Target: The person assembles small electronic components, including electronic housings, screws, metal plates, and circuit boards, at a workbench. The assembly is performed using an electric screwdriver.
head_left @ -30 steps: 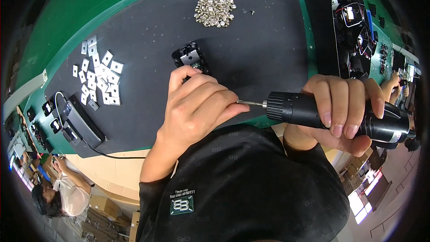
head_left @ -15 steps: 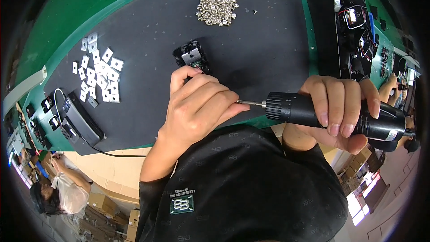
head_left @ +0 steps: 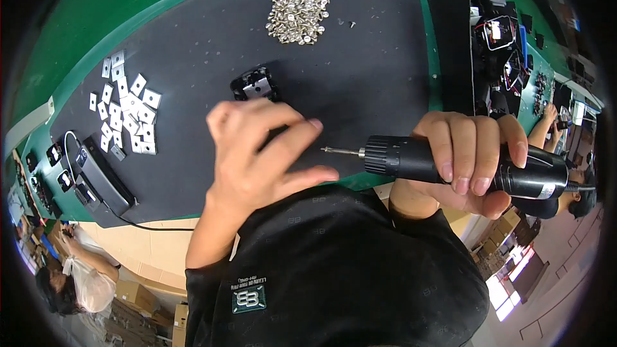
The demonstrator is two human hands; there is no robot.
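My right hand (head_left: 475, 160) is wrapped round a black electric screwdriver (head_left: 402, 157), which lies level with its thin metal bit (head_left: 344, 151) pointing left. Whether a screw sits on the bit's tip is too small to tell. Just left of the tip, my left hand (head_left: 254, 154) is open, thumb and forefinger spread apart with nothing visible between them. Beyond its knuckles lies a small black plastic housing (head_left: 243, 87) with a silver plate (head_left: 258, 88) on it; the hand hides the housing's near part.
A heap of silver screws (head_left: 297, 16) lies at the far middle of the black mat (head_left: 360, 77), one loose screw (head_left: 352, 24) beside it. Scattered square metal plates (head_left: 132, 112) and a black corded device (head_left: 103, 177) are at left. A black box (head_left: 453, 58) of wired parts stands right.
My left thumb and forefinger have come off the screwdriver's bit, spread apart and drawn back left. The right hand keeps its grip on the screwdriver. The whole view has shifted slightly.
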